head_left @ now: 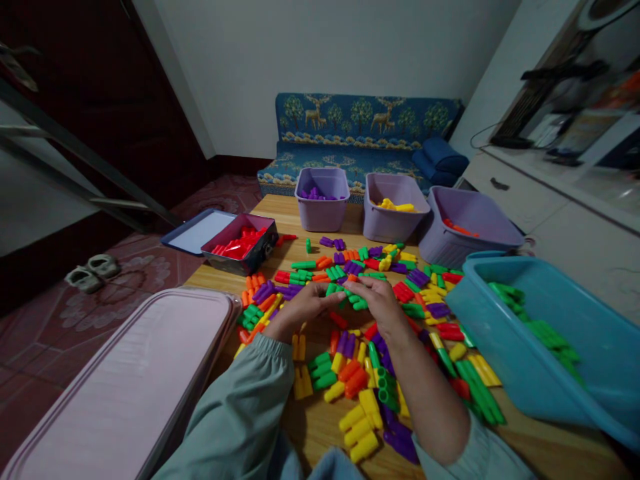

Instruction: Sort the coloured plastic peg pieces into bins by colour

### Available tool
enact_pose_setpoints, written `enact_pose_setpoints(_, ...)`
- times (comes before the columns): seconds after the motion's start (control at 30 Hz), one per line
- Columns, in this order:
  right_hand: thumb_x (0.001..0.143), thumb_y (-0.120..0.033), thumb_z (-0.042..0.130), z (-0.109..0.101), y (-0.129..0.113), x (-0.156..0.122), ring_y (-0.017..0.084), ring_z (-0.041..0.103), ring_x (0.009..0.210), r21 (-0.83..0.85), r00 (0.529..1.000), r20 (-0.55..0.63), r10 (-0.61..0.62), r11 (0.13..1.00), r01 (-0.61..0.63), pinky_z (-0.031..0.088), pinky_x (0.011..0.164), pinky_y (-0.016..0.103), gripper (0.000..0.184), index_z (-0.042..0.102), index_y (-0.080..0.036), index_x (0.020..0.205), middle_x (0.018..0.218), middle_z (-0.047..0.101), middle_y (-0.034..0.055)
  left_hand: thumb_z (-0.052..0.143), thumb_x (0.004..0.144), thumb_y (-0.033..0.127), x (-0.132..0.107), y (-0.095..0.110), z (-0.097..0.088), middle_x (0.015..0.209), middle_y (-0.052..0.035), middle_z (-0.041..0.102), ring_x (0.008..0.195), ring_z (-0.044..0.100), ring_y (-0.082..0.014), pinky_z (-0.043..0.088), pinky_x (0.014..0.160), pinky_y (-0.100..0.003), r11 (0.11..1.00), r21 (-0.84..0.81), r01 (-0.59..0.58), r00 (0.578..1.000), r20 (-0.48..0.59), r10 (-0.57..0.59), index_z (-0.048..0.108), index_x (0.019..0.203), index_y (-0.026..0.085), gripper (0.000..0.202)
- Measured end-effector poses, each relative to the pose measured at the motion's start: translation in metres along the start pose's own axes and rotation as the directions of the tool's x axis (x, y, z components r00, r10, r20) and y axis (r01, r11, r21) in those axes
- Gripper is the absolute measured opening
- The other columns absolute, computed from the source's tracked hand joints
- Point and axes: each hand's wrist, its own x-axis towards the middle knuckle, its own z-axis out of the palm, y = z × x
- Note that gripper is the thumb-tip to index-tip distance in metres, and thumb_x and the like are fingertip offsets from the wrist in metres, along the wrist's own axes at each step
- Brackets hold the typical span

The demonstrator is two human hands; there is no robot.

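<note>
Over the middle of the table, my left hand (311, 304) has its fingers closed on green plastic toy blocks (334, 289). My right hand (377, 300) grips green tube-shaped blocks (357, 301) just beside it, and an orange piece (353, 278) shows at its fingertips. Whether the pieces in both hands are joined cannot be made out. Around and below the hands lie loose blocks in red, yellow, purple, orange and green. Close to my body are yellow blocks (360, 427), and a green block (323, 371) lies below my left hand.
Purple bins hold purple blocks (317, 194), yellow blocks (393, 205) and red-orange pieces (457, 228). A blue tub (500, 360) with green blocks stands right. An open tin (243, 267) of red blocks and a pink-lidded box (130, 380) are left. Behind is a sofa (345, 157).
</note>
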Motion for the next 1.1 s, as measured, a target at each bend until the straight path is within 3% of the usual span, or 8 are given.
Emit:
enact_pose_setpoints(0.17,0.072,-0.051,0.068,-0.016,-0.001,0.005,0.01,0.05,0.052,-0.073,0.964,-0.253,-0.086,0.995,0.07,0.04,0.048,0.022,0.036,0.07,-0.016,0.078,0.061,0.059,-0.0019,0.071,0.067,0.065,-0.001,0.003,0.002,0.048,0.0055,0.042,0.043,0.034,-0.0056,0.021,0.044,-0.022,0.997,0.055,0.062,0.998,-0.011,-0.061,0.052,0.059,0.015,0.053)
enact_pose_setpoints(0.27,0.074,-0.05,0.066,-0.018,0.008,0.01,0.015,0.058,0.063,-0.305,0.968,-0.168,-0.188,0.943,0.13,0.046,0.059,0.026,0.034,0.071,-0.016,0.078,0.068,0.064,0.0011,0.072,0.066,0.062,0.002,0.003,0.002,0.048,0.0043,0.046,0.042,0.039,-0.0064,0.024,0.042,-0.02,0.983,-0.152,0.1,0.978,-0.167,-0.125,0.053,0.061,0.016,0.051)
enact_pose_setpoints(0.4,0.069,-0.046,0.071,-0.01,0.023,0.012,0.023,0.066,0.083,-0.484,0.989,-0.048,-0.14,0.869,0.1,0.051,0.069,0.031,0.033,0.071,-0.018,0.086,0.084,0.071,0.0058,0.075,0.066,0.051,0.004,0.0,-0.003,0.064,0.0007,0.059,0.048,0.053,-0.0084,0.036,0.043,-0.018,0.893,-0.45,0.031,0.945,-0.277,-0.173,0.059,0.074,0.015,0.04)
enact_pose_setpoints(0.6,0.072,-0.039,0.066,-0.005,0.016,0.009,0.021,0.068,0.079,-0.336,0.982,-0.03,-0.186,0.927,0.166,0.055,0.07,0.033,0.034,0.062,-0.018,0.099,0.087,0.071,0.0068,0.075,0.073,0.032,0.003,0.004,-0.002,0.076,-0.003,0.068,0.056,0.064,-0.0138,0.05,0.048,-0.022,0.842,-0.538,-0.022,0.959,-0.25,-0.134,0.064,0.099,0.015,0.034)
enact_pose_setpoints(0.8,0.073,-0.03,0.067,0.014,-0.008,-0.005,0.018,0.069,0.085,-0.058,0.971,0.133,-0.198,0.977,0.207,0.057,0.076,0.032,0.05,0.058,-0.019,0.121,0.106,0.07,0.008,0.055,0.089,0.051,0.001,0.012,0.005,0.095,-0.0114,0.071,0.067,0.068,-0.0169,0.057,0.055,-0.026,0.714,-0.7,0.022,0.989,-0.088,-0.117,0.061,0.12,0.016,0.048)
enact_pose_setpoints(0.9,0.077,-0.027,0.064,0.012,-0.009,-0.005,0.015,0.066,0.074,-0.149,0.968,0.05,-0.247,0.956,0.252,0.056,0.07,0.03,0.04,0.062,-0.018,0.115,0.105,0.069,0.0079,0.048,0.092,0.053,0.004,0.009,0.001,0.094,-0.0136,0.071,0.067,0.069,-0.0178,0.054,0.049,-0.023,0.66,-0.75,0.049,0.992,-0.04,-0.119,0.059,0.121,0.014,0.05)
enact_pose_setpoints(0.97,0.078,-0.022,0.061,0.005,-0.007,-0.003,0.014,0.064,0.071,-0.424,0.954,-0.009,-0.3,0.865,0.269,0.054,0.07,0.029,0.025,0.066,-0.018,0.103,0.103,0.069,0.0074,0.049,0.093,0.048,0.005,0.005,-0.002,0.092,-0.0134,0.071,0.065,0.069,-0.017,0.052,0.045,-0.02,0.644,-0.763,0.053,0.99,-0.046,-0.137,0.058,0.121,0.014,0.045)
enact_pose_setpoints(1.1,0.079,-0.02,0.066,-0.005,-0.001,-0.003,0.019,0.065,0.082,-0.876,0.978,0.062,-0.202,0.458,0.15,0.049,0.075,0.03,0.023,0.07,-0.021,0.101,0.103,0.068,0.0069,0.051,0.093,0.041,0.007,0.002,-0.005,0.09,-0.0124,0.071,0.058,0.066,-0.0144,0.046,0.038,-0.017,0.651,-0.757,0.05,0.982,-0.082,-0.171,0.058,0.12,0.013,0.04)
